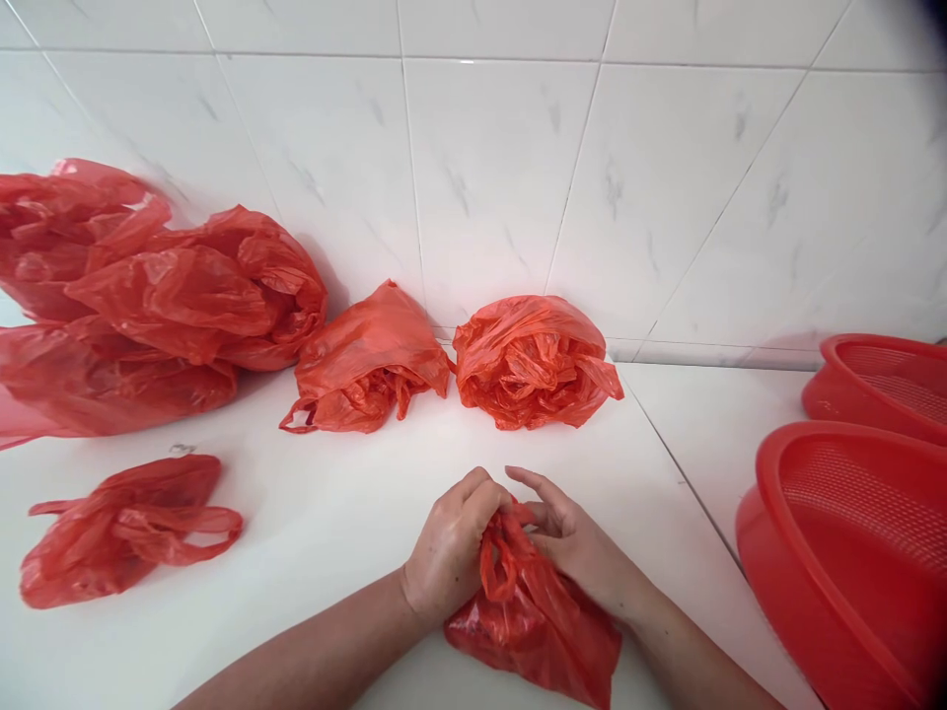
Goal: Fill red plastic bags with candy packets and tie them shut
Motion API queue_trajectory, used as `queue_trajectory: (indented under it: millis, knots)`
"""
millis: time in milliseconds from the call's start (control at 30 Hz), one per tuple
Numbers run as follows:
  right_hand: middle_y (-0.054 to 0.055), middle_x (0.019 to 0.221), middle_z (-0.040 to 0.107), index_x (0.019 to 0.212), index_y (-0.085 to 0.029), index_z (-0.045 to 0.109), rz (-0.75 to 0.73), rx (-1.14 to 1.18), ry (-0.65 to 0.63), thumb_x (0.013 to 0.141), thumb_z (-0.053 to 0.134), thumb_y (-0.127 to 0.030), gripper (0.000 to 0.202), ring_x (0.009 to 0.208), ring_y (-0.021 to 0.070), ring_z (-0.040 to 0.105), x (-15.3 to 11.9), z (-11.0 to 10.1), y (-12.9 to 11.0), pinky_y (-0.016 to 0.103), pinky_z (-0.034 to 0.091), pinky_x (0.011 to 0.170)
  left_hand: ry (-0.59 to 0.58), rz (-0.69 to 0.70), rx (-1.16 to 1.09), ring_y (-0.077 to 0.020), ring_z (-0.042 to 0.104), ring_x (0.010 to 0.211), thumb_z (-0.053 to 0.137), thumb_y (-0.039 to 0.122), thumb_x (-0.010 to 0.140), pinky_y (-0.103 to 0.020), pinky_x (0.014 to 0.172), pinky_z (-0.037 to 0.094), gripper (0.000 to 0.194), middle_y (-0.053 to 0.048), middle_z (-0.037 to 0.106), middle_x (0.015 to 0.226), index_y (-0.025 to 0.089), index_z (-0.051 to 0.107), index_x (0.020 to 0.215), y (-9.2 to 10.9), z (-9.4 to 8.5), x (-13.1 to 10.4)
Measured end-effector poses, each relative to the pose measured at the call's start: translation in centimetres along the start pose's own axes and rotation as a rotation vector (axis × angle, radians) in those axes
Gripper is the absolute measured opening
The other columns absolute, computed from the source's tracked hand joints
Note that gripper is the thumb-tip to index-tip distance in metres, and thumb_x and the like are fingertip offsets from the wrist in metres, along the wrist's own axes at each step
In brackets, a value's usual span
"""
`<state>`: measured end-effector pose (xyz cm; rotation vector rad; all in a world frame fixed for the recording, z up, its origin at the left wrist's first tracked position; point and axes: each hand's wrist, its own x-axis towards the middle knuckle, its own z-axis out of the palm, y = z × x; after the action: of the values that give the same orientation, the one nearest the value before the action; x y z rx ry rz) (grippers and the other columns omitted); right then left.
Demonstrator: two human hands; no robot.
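Observation:
A red plastic bag lies at the front centre of the white table, its top gathered between my two hands. My left hand is closed on the gathered top, with a handle loop hanging beside its fingers. On the other side of the bag, my right hand has its thumb and some fingers bent around the red plastic, while its index finger sticks out. What the bag contains cannot be made out.
Crumpled red bags are heaped at the back left. Two more, a folded-over bag and a round bag, sit by the tiled wall. Another bag lies front left. Red baskets stand at the right.

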<state>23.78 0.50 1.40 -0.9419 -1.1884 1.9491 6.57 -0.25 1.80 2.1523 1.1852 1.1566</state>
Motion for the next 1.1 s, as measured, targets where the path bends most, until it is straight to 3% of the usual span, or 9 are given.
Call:
queue_trajectory:
  millis: [133,267,367,567,700,800,933,1033,1100]
  knots:
    - [-0.002,0.077,0.059,0.090,-0.019,0.063,-0.033,-0.142,0.030,0.081,0.062,-0.030,0.014,0.066,0.0107,0.053,-0.1,-0.2,0.0,0.024,0.042,0.063,-0.034,0.080,-0.085,-0.0152,0.052,0.078,0.050,0.008,0.080,-0.026,0.066,0.044,0.021,-0.004,0.051,0.090,0.019,0.054,0.097,-0.4,-0.1,-0.1]
    - [-0.003,0.073,0.059,0.080,-0.018,0.062,-0.104,-0.312,0.181,0.081,0.059,-0.030,0.012,0.065,0.0111,0.052,-0.2,-1.7,-0.4,0.023,0.042,0.060,-0.087,0.126,-0.148,-0.0227,0.047,0.113,0.046,0.023,0.091,-0.038,0.093,0.043,0.035,-0.011,0.044,0.126,0.024,0.049,0.126,-1.3,-0.3,-0.2]
    - [-0.002,0.073,0.062,0.075,-0.019,0.062,-0.167,-0.537,0.309,0.082,0.055,-0.029,0.014,0.067,0.0130,0.055,-0.2,-3.1,-0.8,0.023,0.043,0.062,-0.059,0.170,-0.147,-0.0246,0.042,0.122,0.033,0.038,0.096,-0.043,0.100,0.039,0.040,-0.012,0.040,0.136,0.026,0.048,0.131,-1.8,-0.6,-0.2]
    - [-0.001,0.080,0.067,0.077,-0.023,0.062,-0.195,-0.950,0.592,0.083,0.045,-0.029,0.019,0.073,0.0155,0.061,-0.4,-6.5,-1.0,0.025,0.044,0.064,0.089,0.346,-0.063,-0.0204,0.056,0.102,0.032,0.041,0.096,-0.045,0.100,0.033,0.036,-0.007,0.065,0.100,0.021,0.062,0.096,-1.4,-1.3,0.0]
    - [-0.003,0.086,0.066,0.075,-0.026,0.062,-0.142,-1.095,0.784,0.081,0.044,-0.026,0.019,0.073,0.0145,0.060,-0.3,-8.7,-1.2,0.025,0.041,0.061,0.120,0.348,-0.076,-0.0135,0.058,0.073,0.031,0.042,0.096,-0.043,0.099,0.033,0.039,-0.001,0.063,0.075,0.019,0.057,0.079,-0.5,-1.4,0.0]
    - [-0.003,0.088,0.065,0.072,-0.025,0.062,-0.128,-1.149,0.852,0.080,0.043,-0.024,0.020,0.071,0.0143,0.058,-0.3,-9.3,-1.4,0.025,0.037,0.058,0.122,0.376,-0.099,-0.0118,0.055,0.065,0.030,0.043,0.096,-0.042,0.097,0.035,0.041,0.000,0.060,0.068,0.019,0.053,0.073,0.2,-1.1,-0.2]
    - [-0.002,0.085,0.063,0.070,-0.025,0.061,-0.142,-1.195,0.887,0.079,0.042,-0.022,0.022,0.068,0.0138,0.056,-0.2,-9.5,-1.2,0.026,0.036,0.056,0.126,0.408,-0.116,-0.0118,0.054,0.063,0.030,0.041,0.096,-0.042,0.095,0.038,0.039,0.001,0.058,0.064,0.019,0.050,0.072,0.7,-0.9,-0.3]
    - [-0.002,0.085,0.063,0.071,-0.025,0.062,-0.202,-1.205,0.826,0.077,0.042,-0.019,0.022,0.070,0.0139,0.057,-0.2,-10.0,-1.1,0.026,0.039,0.059,0.055,0.411,-0.105,-0.0122,0.053,0.063,0.028,0.043,0.096,-0.041,0.091,0.042,0.040,0.000,0.057,0.065,0.019,0.050,0.073,0.5,-0.8,-0.3]
    - [-0.001,0.092,0.063,0.080,-0.026,0.064,-0.266,-1.196,0.762,0.077,0.042,-0.017,0.023,0.076,0.0144,0.058,-0.1,-10.2,-0.9,0.027,0.043,0.064,-0.008,0.426,-0.060,-0.0157,0.057,0.074,0.033,0.050,0.093,-0.039,0.086,0.045,0.039,-0.004,0.061,0.077,0.019,0.054,0.086,0.0,-0.7,-0.3]
